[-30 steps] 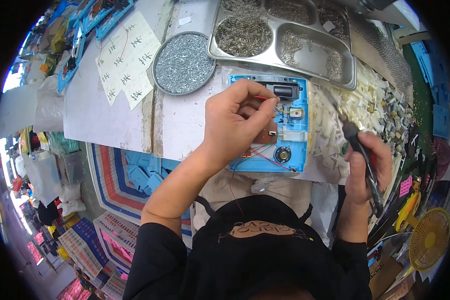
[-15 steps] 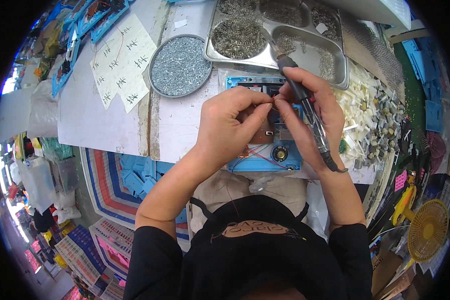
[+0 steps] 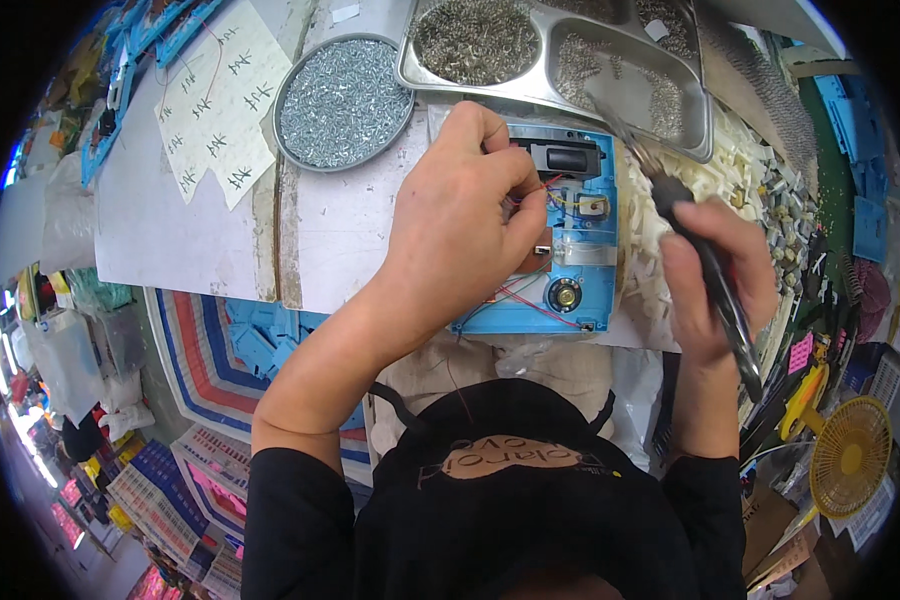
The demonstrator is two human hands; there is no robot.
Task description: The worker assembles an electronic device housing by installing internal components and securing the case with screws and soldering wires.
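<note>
In the head view, the left hand (image 3: pixel 460 235) lies over a blue plastic housing (image 3: pixel 570 240) on the white bench (image 3: pixel 170 235), just in front of the person's chest, its fingers (image 3: pixel 515 185) curled down and pinching at something among the thin red wires (image 3: pixel 530 300) near the middle of the open shell. The right hand (image 3: pixel 715 280) is clenched around a dark-handled screwdriver (image 3: pixel 710 265), held in the air just right of the housing with the tip pointing up toward the metal sorting tray (image 3: pixel 560 90). A round dish of small screws (image 3: pixel 342 100) sits apart to the upper left. The housing looks light and stiff but thin-walled, likely to skate on the smooth bench, so it probably wants steadying by its outer rim or flat corners (not by the wires, the small speaker (image 3: pixel 564 295) or the black block (image 3: pixel 565 158) inside, which look fragile and easily torn loose).
</note>
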